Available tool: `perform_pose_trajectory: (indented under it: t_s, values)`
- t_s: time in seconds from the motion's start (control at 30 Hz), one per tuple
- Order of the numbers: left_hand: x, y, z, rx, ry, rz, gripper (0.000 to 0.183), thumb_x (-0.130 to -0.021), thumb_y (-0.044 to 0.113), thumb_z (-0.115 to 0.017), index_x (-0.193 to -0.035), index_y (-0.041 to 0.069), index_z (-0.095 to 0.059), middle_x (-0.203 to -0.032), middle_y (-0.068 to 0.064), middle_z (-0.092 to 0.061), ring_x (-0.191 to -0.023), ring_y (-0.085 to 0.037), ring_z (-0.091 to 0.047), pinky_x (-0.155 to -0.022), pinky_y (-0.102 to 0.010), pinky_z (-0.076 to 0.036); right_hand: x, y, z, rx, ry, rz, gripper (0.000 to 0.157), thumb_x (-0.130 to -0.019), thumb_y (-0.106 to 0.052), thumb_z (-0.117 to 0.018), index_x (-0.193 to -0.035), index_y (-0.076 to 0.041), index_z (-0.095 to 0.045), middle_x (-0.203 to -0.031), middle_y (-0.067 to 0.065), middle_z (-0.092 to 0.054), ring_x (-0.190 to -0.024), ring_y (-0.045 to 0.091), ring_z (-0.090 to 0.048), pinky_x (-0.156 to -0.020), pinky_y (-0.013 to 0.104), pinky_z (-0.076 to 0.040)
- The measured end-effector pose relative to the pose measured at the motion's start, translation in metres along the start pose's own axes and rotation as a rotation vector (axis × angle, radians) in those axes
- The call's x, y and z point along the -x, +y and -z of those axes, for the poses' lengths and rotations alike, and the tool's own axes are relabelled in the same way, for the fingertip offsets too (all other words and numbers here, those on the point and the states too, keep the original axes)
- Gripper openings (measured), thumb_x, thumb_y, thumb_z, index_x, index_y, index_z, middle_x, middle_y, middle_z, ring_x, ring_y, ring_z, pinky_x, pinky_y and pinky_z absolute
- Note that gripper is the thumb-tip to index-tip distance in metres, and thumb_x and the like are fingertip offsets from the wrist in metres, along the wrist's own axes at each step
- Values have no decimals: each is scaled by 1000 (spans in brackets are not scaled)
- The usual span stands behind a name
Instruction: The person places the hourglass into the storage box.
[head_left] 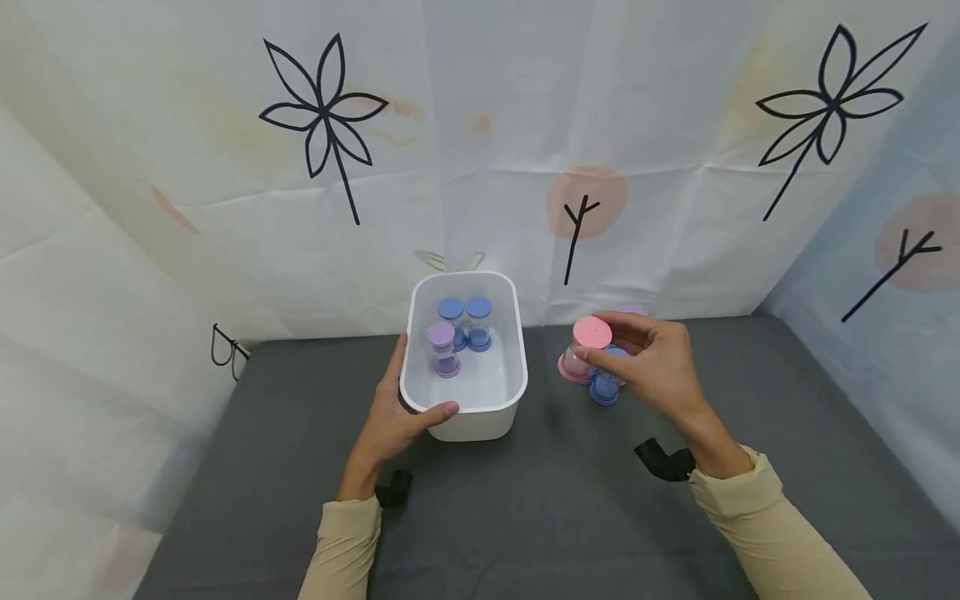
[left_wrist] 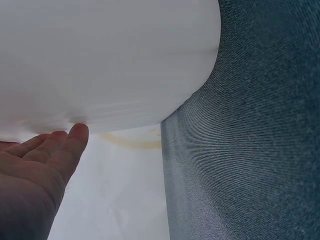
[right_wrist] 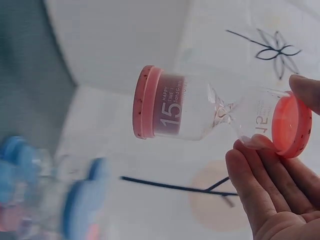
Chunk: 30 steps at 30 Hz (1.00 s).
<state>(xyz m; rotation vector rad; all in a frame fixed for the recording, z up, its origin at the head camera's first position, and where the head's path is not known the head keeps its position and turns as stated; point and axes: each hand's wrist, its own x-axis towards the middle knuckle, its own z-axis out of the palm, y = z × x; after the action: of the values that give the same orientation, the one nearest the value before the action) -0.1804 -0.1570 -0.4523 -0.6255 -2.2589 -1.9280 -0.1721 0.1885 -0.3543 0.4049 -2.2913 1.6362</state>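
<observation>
In the head view, my right hand (head_left: 648, 358) pinches a pink-capped hourglass (head_left: 576, 358) by its top end, with thumb and fingertips on opposite sides. The right wrist view shows a "15" printed on its clear glass (right_wrist: 195, 110). My left hand (head_left: 397, 417) rests against a white plastic bin (head_left: 471, 425), its thumb along the front rim and its straight fingers on the left wall. Inside the bin stand two blue-capped hourglasses (head_left: 479, 310) and one purple-capped hourglass (head_left: 442, 337). In the left wrist view, the fingertips (left_wrist: 78, 131) touch the bin's outer wall.
Behind the held hourglass, partly hidden by my right hand, are blue-capped hourglasses (head_left: 604, 390) and a purple cap (head_left: 632, 310). A dark grey cloth (head_left: 525, 517) covers the table. A white printed curtain (head_left: 480, 125) hangs around its back and sides.
</observation>
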Motion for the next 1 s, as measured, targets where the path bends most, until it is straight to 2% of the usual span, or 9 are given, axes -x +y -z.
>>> perform_pose_trajectory:
  t_s: [0.2, 0.4, 0.67, 0.87, 1.0]
  values:
    - [1, 2, 1, -4, -3, 5, 119, -77, 6, -88, -165, 20, -9, -159, -15, -34, -133, -36, -48, -100, -64, -43, -23, -29, -5, -23, -47, 2, 42, -79, -11, -88, -118, -3, -75, -111, 11, -74, -103, 11, -71, -91, 24, -54]
    - [1, 1, 1, -6, -2, 5, 119, -77, 7, -88, -165, 20, -8, -160, -15, -34, -133, -36, -47, -101, -64, -42, -51, -42, -22, -65, -129, 19, 45, -80, -10, -87, -121, 1, -72, -116, 13, -72, -104, 18, -72, -89, 27, -55]
    - [1, 1, 1, -6, -3, 3, 119, -77, 7, -88, -165, 20, -9, -159, -14, -35, -132, -37, -48, -100, -66, -42, -81, -42, -59, -101, -277, -57, 45, -79, -10, -88, -119, 1, -72, -111, 13, -74, -98, 23, -73, -84, 32, -58]
    - [1, 0, 1, 10, -13, 1, 119, -78, 7, -88, -165, 20, -7, -159, -14, -35, -132, -48, -45, -100, -65, -43, -98, -34, -83, -35, -331, -104, 45, -78, -15, -89, -118, 0, -73, -106, 11, -75, -97, 22, -72, -85, 37, -57]
    - [1, 0, 1, 2, -10, 7, 119, -78, 9, -88, -165, 20, -7, -159, -13, -35, -132, -46, -46, -100, -66, -42, -107, -28, -96, 26, -350, -119, 45, -76, -17, -90, -115, -1, -74, -103, 10, -76, -96, 21, -72, -86, 37, -56]
